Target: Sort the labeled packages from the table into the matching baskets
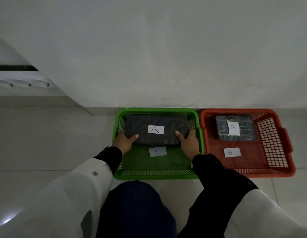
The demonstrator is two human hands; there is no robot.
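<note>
A dark wrapped package with a white "A" label (156, 129) lies inside the green basket (156, 176), toward its far side. My left hand (126, 140) grips the package's near left corner and my right hand (187, 140) grips its near right corner. A paper tag marked "A" (157, 151) sits on the green basket's floor, just in front of the package. To the right stands the red basket (276, 152); it holds a dark package labelled "B" (235, 128) at its far side and a "B" tag (232, 152) on its floor.
Both baskets stand side by side on a pale tiled floor (46, 143) against a white wall (166, 57). A white fixture with small screws (29, 83) sits at the left. My dark-clothed knee (135, 203) is just in front of the green basket.
</note>
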